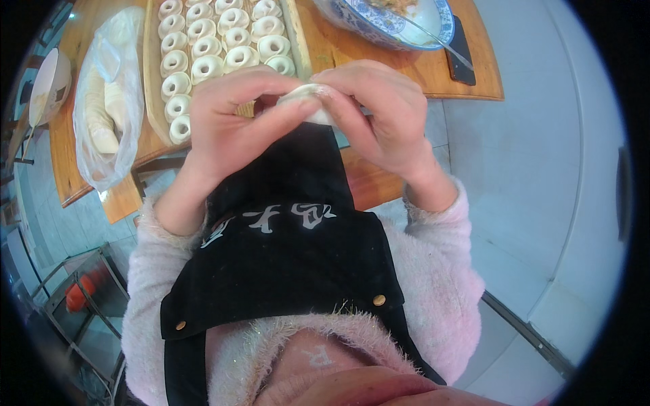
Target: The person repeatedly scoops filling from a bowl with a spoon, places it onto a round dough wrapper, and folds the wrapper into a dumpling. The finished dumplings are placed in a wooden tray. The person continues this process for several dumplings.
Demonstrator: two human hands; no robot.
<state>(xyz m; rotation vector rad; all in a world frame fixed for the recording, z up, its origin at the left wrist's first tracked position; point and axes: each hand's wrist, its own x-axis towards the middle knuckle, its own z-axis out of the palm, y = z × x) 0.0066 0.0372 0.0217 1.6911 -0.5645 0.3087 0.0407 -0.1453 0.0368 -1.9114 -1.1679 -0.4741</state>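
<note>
Between my two hands is a piece of white dough wrapper (317, 94), folded over and pinched by thumbs and fingers; any filling in it is hidden. My left hand (233, 116) grips its left end, the thumb lying along the near side. My right hand (378, 109) pinches the other end, its fingers curled over the top. Both hands are raised above the table's near edge, in front of my black apron. Behind my left hand a wooden tray (152, 76) bears rows of ring-shaped dumplings (205, 45), and the hand covers part of them.
Left of the tray, a clear plastic bag (109, 101) holds stacked dough wrappers (99, 119). A white bowl (51, 89) stands at the far left. On the wooden table (335, 58), a blue-and-white bowl (429, 30) contains filling and a metal utensil (431, 38), beside a dark phone (461, 73).
</note>
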